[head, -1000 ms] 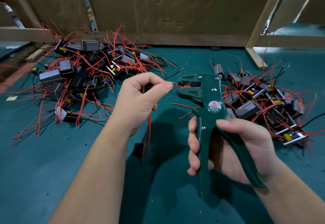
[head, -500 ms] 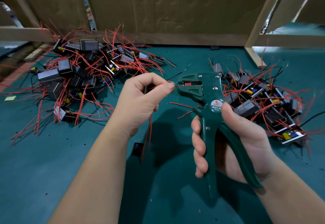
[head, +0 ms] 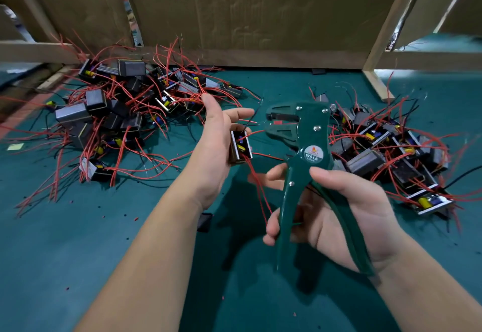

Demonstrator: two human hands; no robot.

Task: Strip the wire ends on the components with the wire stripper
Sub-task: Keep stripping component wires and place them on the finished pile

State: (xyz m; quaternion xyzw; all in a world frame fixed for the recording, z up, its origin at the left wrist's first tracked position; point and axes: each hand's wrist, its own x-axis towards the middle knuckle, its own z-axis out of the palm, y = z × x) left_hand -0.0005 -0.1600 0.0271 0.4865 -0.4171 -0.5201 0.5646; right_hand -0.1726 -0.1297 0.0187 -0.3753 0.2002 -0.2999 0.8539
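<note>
Dark green, the wire stripper point(head: 307, 149) stands upright in your right hand point(head: 339, 209). Your fingers curl round the front handle, and the handles are spread so the jaws gape toward the component point(head: 241, 146). Your left hand point(head: 216, 146) carries that component just beside the jaws, thumb and forefinger lifted. The lower fingers seem to cup it, though blur hides them. Its red wire point(head: 257, 132) points at the jaws. One pile point(head: 117, 112) lies toward the mat's point(head: 78, 253) far-left corner, a second pile point(head: 391, 149) by its right edge.

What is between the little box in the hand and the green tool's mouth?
A red wire and a black wire poke from box toward tool; head view.
</note>
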